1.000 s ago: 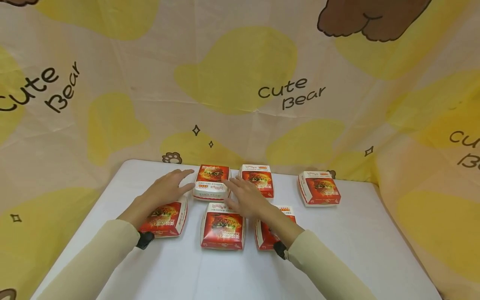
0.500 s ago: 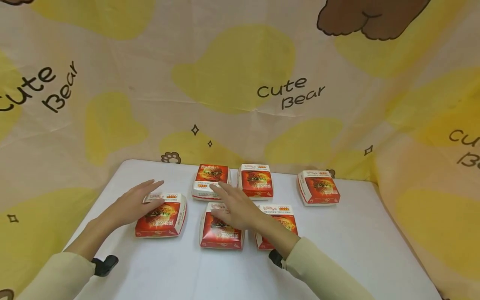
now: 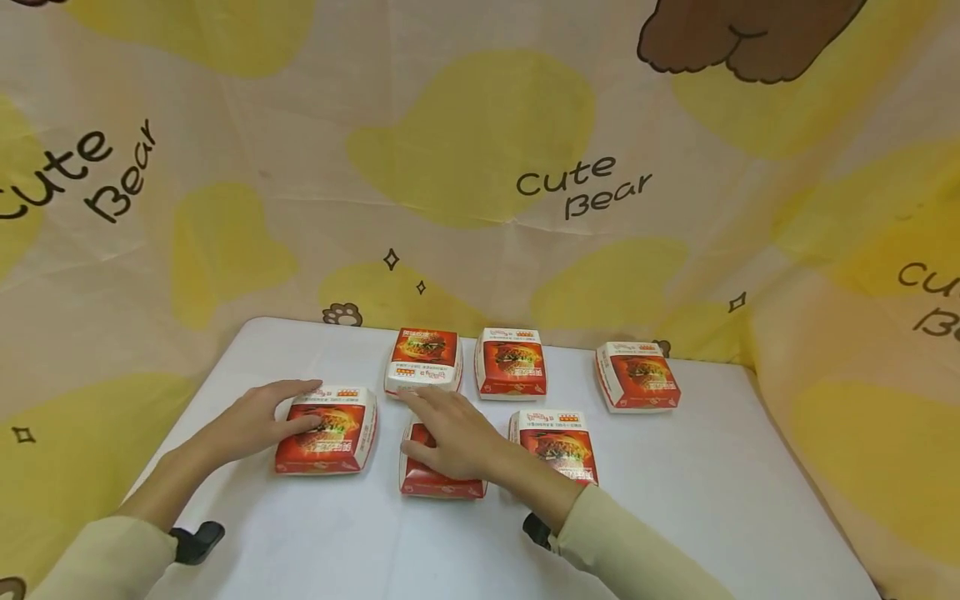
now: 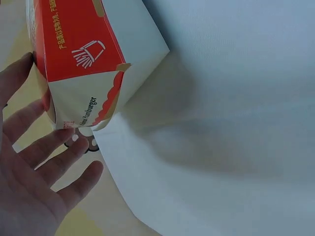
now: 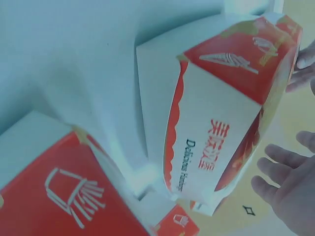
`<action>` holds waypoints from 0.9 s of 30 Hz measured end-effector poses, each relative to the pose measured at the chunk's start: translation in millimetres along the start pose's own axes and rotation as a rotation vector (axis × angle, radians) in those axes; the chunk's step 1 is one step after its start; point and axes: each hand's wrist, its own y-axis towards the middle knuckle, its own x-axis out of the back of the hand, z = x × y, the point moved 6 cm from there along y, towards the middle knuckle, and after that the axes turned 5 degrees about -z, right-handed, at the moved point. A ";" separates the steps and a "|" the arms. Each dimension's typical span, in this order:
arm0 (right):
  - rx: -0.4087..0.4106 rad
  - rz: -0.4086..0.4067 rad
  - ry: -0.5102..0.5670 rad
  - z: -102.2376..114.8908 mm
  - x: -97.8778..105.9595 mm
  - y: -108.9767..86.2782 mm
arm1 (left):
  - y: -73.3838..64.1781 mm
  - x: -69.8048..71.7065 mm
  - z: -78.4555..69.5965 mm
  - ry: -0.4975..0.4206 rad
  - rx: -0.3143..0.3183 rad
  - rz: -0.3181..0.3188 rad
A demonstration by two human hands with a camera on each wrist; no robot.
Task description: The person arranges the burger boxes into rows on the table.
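Note:
A red and white hamburger box (image 3: 330, 446) stands at the front left of the table. My left hand (image 3: 251, 425) lies at its left side, thumb over the lid, fingers relaxed. In the left wrist view the fingertips reach right to the edge of this box (image 4: 86, 59). Another hamburger box (image 3: 442, 483), the middle one of the front row, is partly covered by my right hand (image 3: 457, 429), whose fingers spread loosely over it. Seen from the right wrist, the hand (image 5: 298, 187) is beside that box (image 5: 206, 113), fingers extended and gripping nothing.
A third front hamburger box (image 3: 562, 446) is right of the middle one, under the right forearm's edge. Behind stand a turned-round box (image 3: 427, 350), a centre box (image 3: 513, 367) and a box farther right (image 3: 641, 379). A printed cloth (image 3: 450, 150) hangs behind the white table (image 3: 712, 483).
My left hand has gone from near the back left box to the front left box. My right hand has moved left and down over the middle front box.

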 end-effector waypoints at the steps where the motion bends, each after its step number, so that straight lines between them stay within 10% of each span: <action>1: 0.008 0.002 -0.004 1.1 -1.3 -0.2 | 0.4 -1.1 -0.6 -0.002 0.002 0.003; 27: 0.054 0.056 -0.130 17.9 -15.6 -7.8 | 0.1 -22.7 -22.7 -0.028 -0.006 0.008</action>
